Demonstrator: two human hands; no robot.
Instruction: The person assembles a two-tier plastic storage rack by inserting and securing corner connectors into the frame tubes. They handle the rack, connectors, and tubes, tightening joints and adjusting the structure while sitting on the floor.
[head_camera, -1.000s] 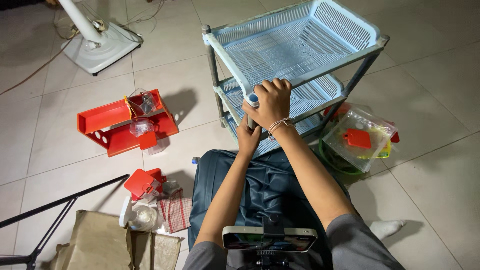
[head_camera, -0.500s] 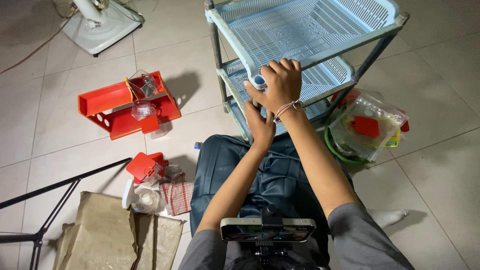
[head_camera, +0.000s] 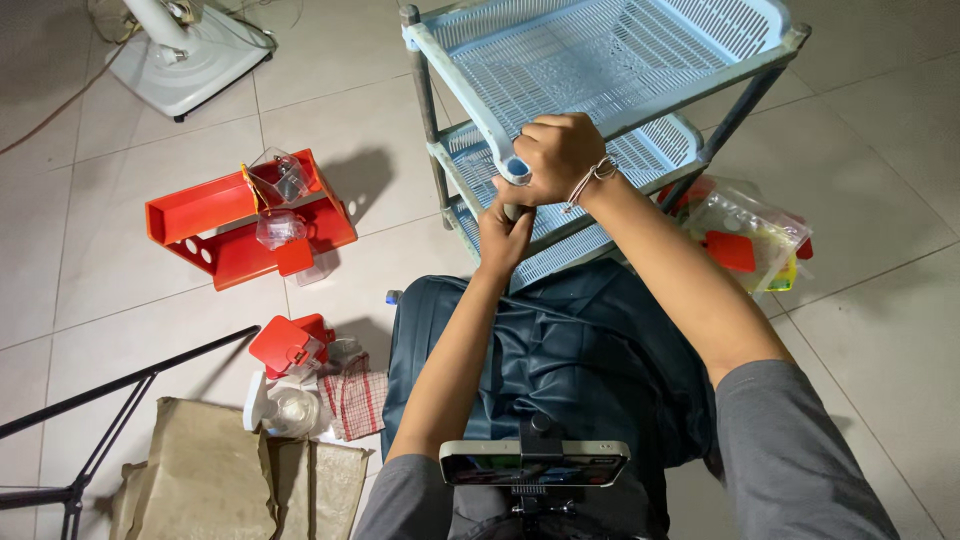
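Note:
A light-blue plastic rack (head_camera: 610, 60) with perforated shelves and grey posts stands on the tiled floor before my knees. My right hand (head_camera: 555, 155) is closed over the near corner of its top shelf, thumb beside the round blue corner socket (head_camera: 517, 168). My left hand (head_camera: 505, 235) sits just below, wrapped around the grey corner post (head_camera: 510, 212), which is mostly hidden by my fingers. A thin bracelet circles my right wrist.
An orange plastic tray (head_camera: 215, 225) with small clear bags lies to the left. A fan base (head_camera: 190, 60) is at the far left. A red-lidded container (head_camera: 290, 345), a checked cloth (head_camera: 355, 400) and cardboard (head_camera: 200, 470) lie near my left knee. A clear bag of parts (head_camera: 745, 235) is right.
The view has shifted closer to the rack. Both hands remain at the same near corner, right on the top shelf and left on the post beneath.

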